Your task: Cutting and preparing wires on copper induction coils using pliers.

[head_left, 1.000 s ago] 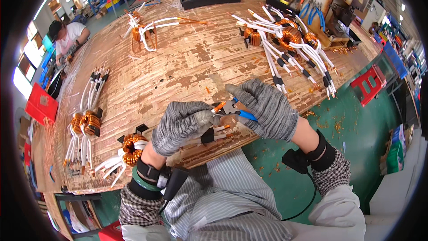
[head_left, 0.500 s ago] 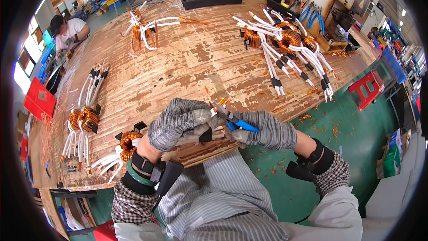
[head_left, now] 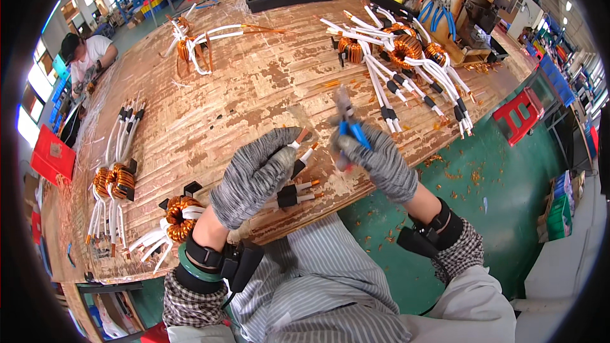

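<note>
So I'm standing here watching someone at this big, worn wooden desk (head_left: pixel 254 108) with its top layer flaking off, and both hands are in grey striped knit gloves. The left hand (head_left: pixel 253 178) is over the near edge, fingers curled closed around a white-sleeved wire with a bare copper end (head_left: pixel 296 144), tip poking out past the thumb toward the far edge. More white wires with black bands (head_left: pixel 289 197) lie just below that hand, near the same edge.

The right hand (head_left: pixel 378 162) is a bit blurry, but it's wrapped around blue-handled metal pliers (head_left: pixel 356 132), nose up toward the far edge and clear of the wire. Can't tell if the jaws are parted.

Right by the left wrist, near the near edge, there's a ring-shaped copper coil with white leads (head_left: pixel 182 218). A pair of similar copper coils (head_left: pixel 114 181) sits toward the near left corner, and a whole tangled heap of copper coils and white leads (head_left: pixel 405 51) is up by the right edge. Long black plastic tray (head_left: pixel 292 5) at the far edge, too.
</note>
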Demonstrator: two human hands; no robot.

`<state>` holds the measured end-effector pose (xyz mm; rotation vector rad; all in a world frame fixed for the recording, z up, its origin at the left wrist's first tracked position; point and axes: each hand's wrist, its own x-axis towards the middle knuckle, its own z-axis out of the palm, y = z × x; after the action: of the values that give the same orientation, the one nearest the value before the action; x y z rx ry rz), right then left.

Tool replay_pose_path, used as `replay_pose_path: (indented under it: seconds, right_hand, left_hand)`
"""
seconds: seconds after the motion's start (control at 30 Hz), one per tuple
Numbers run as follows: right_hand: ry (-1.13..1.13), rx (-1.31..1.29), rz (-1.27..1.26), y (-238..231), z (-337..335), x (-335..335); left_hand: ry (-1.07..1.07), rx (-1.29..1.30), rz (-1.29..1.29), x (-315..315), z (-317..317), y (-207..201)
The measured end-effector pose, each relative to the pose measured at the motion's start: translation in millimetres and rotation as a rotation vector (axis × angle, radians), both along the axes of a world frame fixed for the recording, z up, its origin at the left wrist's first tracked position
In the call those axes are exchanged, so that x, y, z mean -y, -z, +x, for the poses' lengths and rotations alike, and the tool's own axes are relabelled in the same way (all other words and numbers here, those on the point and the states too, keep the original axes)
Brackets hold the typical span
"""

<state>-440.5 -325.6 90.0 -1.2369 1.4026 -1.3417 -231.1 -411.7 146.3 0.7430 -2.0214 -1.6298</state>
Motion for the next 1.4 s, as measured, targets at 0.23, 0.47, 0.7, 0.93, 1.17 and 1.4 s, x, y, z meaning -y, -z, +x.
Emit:
replay_pose_path:
  seconds: [0.23, 0.47, 0.7, 0.93, 1.17, 1.4]
  right_hand:
    - [0.076, 0.004, -0.006, 4.8, -29.2, 13.2]
    - [0.126, 0.137, 0.03, 12.4, -35.2, 18.7]
    - [0.139, 0.237, -0.011, 6.5, -29.5, 16.4]
    - [0.121, -0.082, 0.069, -3.9, -29.4, 2.6]
    - [0.044, -0.799, 0.034, -23.3, 2.9, -51.8]
    - [-0.053, -0.751, 0.003, -22.9, 19.4, -42.7]
  left_hand:
    - [-0.015, 0.042, -0.044, 1.2, -10.9, -8.4]
    - [-0.118, 0.094, -0.493, -9.2, -25.7, 5.4]
    - [0.133, 0.355, -1.39, -69.7, -17.0, 28.8]
    - [-0.178, 0.757, -0.95, -20.4, -34.4, 46.2]
    - [-0.205, 0.103, -0.108, -23.8, -8.6, 3.1]
    - [-0.197, -0.004, -0.122, -28.8, -6.4, 5.0]
